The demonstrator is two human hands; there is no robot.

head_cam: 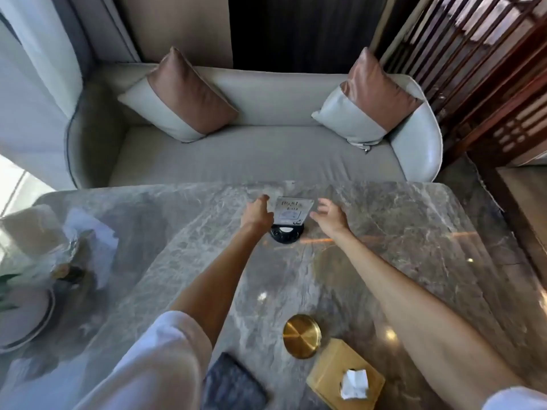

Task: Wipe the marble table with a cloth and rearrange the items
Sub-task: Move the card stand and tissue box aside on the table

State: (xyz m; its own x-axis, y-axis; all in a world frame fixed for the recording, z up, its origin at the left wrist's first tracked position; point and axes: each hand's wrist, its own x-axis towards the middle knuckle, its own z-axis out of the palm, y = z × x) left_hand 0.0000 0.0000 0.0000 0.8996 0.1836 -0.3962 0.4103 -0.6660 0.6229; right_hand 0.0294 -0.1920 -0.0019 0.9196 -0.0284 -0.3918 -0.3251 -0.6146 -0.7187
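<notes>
A clear acrylic sign (291, 213) on a round black base (286, 233) stands near the far edge of the grey marble table (414, 232). My left hand (257, 214) is at the sign's left edge, touching or nearly touching it. My right hand (330, 216) hovers just right of the sign with fingers spread and nothing in it. A dark grey cloth (233, 383) lies at the near edge, beside my left sleeve. A round gold lid or coaster (302, 335) and a gold tissue box (344, 377) sit near me on the right.
At the table's left stand a white plate (26, 315), a plant in clear wrapping (44, 261) and white paper (94, 241). A grey sofa (254, 161) with two cushions lies beyond the far edge. A wooden lattice screen (479, 69) rises at the right.
</notes>
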